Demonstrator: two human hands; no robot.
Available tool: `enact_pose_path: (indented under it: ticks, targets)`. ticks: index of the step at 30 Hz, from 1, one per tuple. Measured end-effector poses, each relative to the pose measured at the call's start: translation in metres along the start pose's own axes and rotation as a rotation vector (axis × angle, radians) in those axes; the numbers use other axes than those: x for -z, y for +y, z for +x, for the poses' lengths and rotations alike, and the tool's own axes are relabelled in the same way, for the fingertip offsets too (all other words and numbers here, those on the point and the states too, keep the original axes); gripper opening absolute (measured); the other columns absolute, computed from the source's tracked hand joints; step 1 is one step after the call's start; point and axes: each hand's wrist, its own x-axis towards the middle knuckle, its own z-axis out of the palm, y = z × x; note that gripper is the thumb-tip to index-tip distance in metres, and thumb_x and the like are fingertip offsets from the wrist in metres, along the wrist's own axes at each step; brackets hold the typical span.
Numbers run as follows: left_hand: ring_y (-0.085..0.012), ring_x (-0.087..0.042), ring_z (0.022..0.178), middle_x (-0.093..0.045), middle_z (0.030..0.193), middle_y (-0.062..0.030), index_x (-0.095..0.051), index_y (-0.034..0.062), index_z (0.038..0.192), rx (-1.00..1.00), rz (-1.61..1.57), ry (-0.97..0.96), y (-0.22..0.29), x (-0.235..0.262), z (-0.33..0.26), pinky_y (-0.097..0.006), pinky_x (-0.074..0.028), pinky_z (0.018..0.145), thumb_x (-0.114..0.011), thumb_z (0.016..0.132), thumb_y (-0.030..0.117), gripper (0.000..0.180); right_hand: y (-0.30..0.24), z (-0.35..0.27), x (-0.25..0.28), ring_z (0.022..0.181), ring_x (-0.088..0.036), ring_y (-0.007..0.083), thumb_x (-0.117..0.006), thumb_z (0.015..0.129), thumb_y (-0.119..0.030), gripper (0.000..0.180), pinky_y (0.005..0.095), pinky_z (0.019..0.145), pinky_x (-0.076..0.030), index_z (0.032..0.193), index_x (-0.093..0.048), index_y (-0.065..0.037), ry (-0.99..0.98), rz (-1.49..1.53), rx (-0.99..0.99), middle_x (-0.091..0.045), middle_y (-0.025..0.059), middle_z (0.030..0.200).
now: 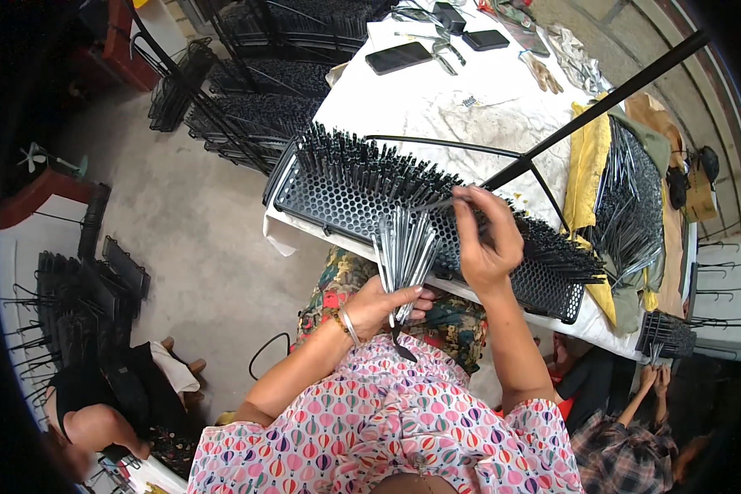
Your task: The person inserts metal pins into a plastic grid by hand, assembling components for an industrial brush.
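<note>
My left hand (387, 303) is closed around a fanned bundle of thin grey metal rods (405, 247), held upright in front of my chest. My right hand (484, 239) pinches a single rod (438, 203) by its end and holds it over a black perforated tray (346, 210) that lies on the table edge. Many dark rods stand upright in the tray's holes along its far side; the near rows of holes are bare.
The white cloth-covered table (436, 103) carries two phones (398, 57), tools, a yellow cloth (586, 169) and a pile of loose rods (630, 206). Stacked filled trays (263, 99) stand on the floor at left. Another person's hands (654, 379) work at lower right; someone sits at lower left.
</note>
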Motion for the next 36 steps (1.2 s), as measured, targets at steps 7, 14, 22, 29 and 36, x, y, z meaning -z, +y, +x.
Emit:
enact_pose_path:
  ticks: [7,14,22,29,36]
  targets:
    - [-0.0183,-0.064,0.074,-0.065,0.09,-0.0134,-0.056,-0.001,0.103,0.066,-0.026,0.087,0.004,0.002,0.003,-0.03,-0.056,0.065,-0.051,0.093,0.023,0.026,0.022,0.008,-0.033,0.081,-0.065,0.0193,-0.064,0.078,0.007,0.026,0.0269,0.068,-0.052,0.103,-0.061,0.002,-0.151,-0.059,0.076,-0.066,0.0127,0.091]
    - [-0.0171,-0.063,0.074,-0.065,0.089,-0.012,-0.057,-0.0017,0.104,0.044,0.016,0.089,-0.004,0.003,-0.004,-0.028,-0.055,0.065,-0.051,0.094,0.023,0.028,0.021,0.014,-0.039,0.079,-0.064,0.0183,-0.064,0.078,0.006,0.026,0.0265,0.067,-0.052,0.104,-0.061,0.002,-0.168,-0.084,0.052,-0.066,0.0123,0.091]
    - [-0.0187,-0.064,0.08,-0.065,0.096,-0.014,-0.056,-0.0018,0.106,0.061,-0.019,0.001,-0.005,0.002,-0.002,-0.029,-0.055,0.067,-0.056,0.091,0.015,0.023,0.022,0.013,-0.042,0.079,-0.063,0.0211,-0.067,0.076,0.001,0.025,0.0313,0.071,-0.047,0.101,-0.064,-0.001,-0.222,-0.114,0.081,-0.067,0.0095,0.089]
    - [-0.0212,-0.065,0.086,-0.064,0.099,-0.0159,-0.054,-0.0023,0.112,0.055,-0.049,-0.006,-0.006,-0.003,-0.002,-0.031,-0.056,0.072,-0.057,0.089,0.01,0.026,0.015,0.024,-0.025,0.087,-0.061,0.0248,-0.067,0.073,0.002,0.026,0.0328,0.076,-0.046,0.099,-0.065,-0.001,-0.208,-0.219,0.157,-0.065,0.0111,0.096]
    - [-0.0222,-0.064,0.088,-0.064,0.1,-0.0164,-0.055,-0.0034,0.111,0.072,-0.052,0.008,-0.002,-0.01,0.001,-0.032,-0.056,0.074,-0.058,0.089,0.01,0.026,0.012,0.007,0.016,0.078,-0.063,0.0238,-0.064,0.074,0.007,0.022,0.031,0.067,-0.05,0.094,-0.065,0.0,-0.15,-0.228,0.006,-0.065,0.0109,0.088]
